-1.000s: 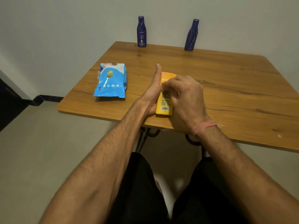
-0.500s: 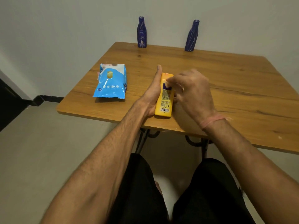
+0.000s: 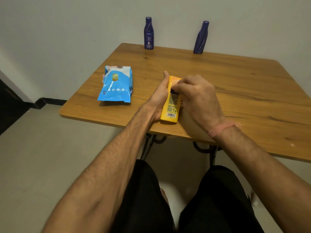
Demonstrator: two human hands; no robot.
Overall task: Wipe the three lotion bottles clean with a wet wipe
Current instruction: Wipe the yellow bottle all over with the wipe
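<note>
— Hands? Left hand grips the yellow bottle lying on the surface; right hand pinches something pale at its top.
— Labels? Barcode showing; "NIVEA" on one blue bottle.

home rm | wood table | bare wall | tile floor

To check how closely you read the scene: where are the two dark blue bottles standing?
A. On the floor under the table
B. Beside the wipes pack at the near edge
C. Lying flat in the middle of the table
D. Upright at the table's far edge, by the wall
D: both dark blue bottles stand upright at the far edge of the table, close to the wall.
</note>
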